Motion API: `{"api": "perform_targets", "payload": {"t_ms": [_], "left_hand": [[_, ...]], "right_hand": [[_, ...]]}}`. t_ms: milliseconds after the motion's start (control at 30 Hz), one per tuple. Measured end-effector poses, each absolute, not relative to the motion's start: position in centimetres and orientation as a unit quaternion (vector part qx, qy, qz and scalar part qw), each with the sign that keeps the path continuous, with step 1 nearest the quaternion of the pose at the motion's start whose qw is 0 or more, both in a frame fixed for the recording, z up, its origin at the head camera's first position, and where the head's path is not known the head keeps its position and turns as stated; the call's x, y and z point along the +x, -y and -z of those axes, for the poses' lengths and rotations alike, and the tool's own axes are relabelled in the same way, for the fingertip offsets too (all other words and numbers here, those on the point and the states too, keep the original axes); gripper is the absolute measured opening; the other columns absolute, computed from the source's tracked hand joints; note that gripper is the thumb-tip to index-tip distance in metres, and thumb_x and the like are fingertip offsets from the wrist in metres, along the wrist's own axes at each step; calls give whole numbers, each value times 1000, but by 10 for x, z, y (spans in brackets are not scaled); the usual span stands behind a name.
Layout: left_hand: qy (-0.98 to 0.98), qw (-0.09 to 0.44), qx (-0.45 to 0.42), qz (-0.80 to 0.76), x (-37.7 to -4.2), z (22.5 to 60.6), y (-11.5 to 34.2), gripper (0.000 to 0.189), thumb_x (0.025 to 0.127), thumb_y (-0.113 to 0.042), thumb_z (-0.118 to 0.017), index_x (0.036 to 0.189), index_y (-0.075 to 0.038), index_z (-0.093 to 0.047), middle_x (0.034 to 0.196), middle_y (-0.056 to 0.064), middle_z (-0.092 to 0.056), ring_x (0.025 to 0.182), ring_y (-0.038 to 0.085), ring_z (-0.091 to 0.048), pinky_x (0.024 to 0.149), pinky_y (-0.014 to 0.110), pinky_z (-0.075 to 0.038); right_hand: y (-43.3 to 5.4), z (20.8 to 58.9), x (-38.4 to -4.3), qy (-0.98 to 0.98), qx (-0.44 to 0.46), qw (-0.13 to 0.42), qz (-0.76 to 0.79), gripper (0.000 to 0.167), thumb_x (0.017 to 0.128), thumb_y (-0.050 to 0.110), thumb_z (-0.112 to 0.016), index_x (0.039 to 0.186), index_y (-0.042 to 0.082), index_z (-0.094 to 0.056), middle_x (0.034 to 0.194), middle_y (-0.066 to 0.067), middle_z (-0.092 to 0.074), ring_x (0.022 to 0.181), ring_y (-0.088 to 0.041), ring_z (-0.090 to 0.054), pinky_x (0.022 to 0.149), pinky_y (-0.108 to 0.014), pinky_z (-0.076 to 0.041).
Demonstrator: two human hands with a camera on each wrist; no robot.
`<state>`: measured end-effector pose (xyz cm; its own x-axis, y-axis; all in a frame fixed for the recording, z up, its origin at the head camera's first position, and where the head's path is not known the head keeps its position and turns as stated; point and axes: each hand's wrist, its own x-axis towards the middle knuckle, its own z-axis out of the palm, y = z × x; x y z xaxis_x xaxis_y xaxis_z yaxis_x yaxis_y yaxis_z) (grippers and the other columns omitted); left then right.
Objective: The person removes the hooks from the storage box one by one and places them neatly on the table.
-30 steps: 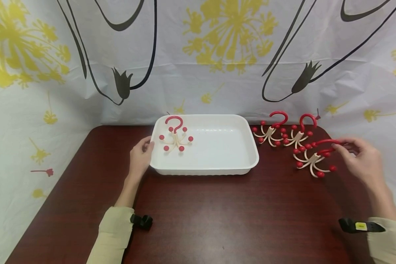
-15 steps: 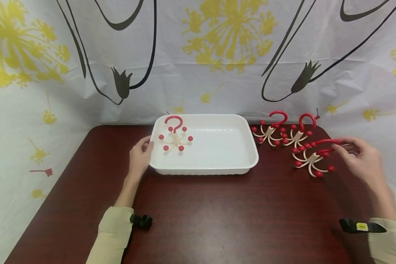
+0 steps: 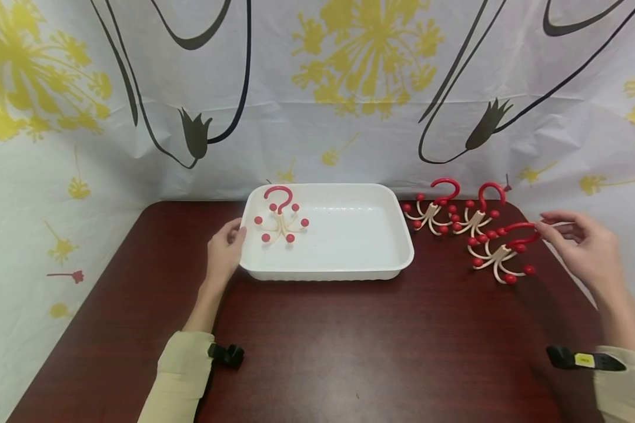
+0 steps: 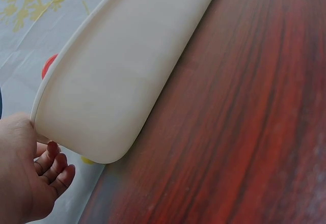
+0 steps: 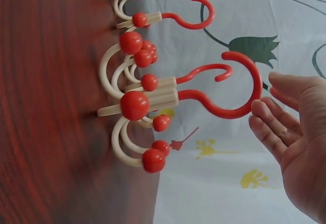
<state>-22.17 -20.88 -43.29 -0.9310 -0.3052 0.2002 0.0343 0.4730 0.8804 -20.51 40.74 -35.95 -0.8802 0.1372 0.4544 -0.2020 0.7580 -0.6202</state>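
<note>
Left hand (image 3: 226, 247) holds the left rim of a white rectangular tray (image 3: 328, 274), its fingers curled under the edge in the left wrist view. Inside the tray, at its left, stands a hanger (image 3: 280, 220) with a red hook and cream arms tipped with red balls. Right of the tray stand three similar hangers. The nearest hanger (image 3: 501, 254) has its hook curve right at the fingertips of my right hand (image 3: 584, 244). In the right wrist view, the right thumb and fingers are spread apart beside that red hook (image 5: 254, 81).
Two more hangers, one beside the tray (image 3: 431, 211) and one farther right (image 3: 476, 214), stand near the back edge. The dark red wooden table (image 3: 349, 341) reaches toward me. A white patterned curtain (image 3: 233, 147) hangs behind it.
My right hand has let go of the nearest hanger's hook and shifted slightly right, its fingers loosening. The left hand and the tray have not moved.
</note>
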Motion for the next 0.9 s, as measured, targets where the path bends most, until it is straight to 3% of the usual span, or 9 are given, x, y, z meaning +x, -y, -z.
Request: {"api": "perform_targets", "payload": {"t_ms": [433,900], "left_hand": [[842,170,80,506,-221,431,209,40,104,-24,-55,138,-3,-60,103,19,-65,90,29,-59,72,29,-46],[840,162,86,510,-221,432,208,41,105,-25,-55,140,-5,-59,105,18,-65,92,29,-60,70,24,-47]], "right_hand": [[-390,343,-215,900,29,277,-334,35,95,21,-71,122,-1,-65,89,39,-53,78,19,-51,70,-5,-34],[-355,338,-234,848,129,295,-422,31,88,-3,-73,118,-8,-68,92,24,-67,74,10,-63,71,-5,-44]]}}
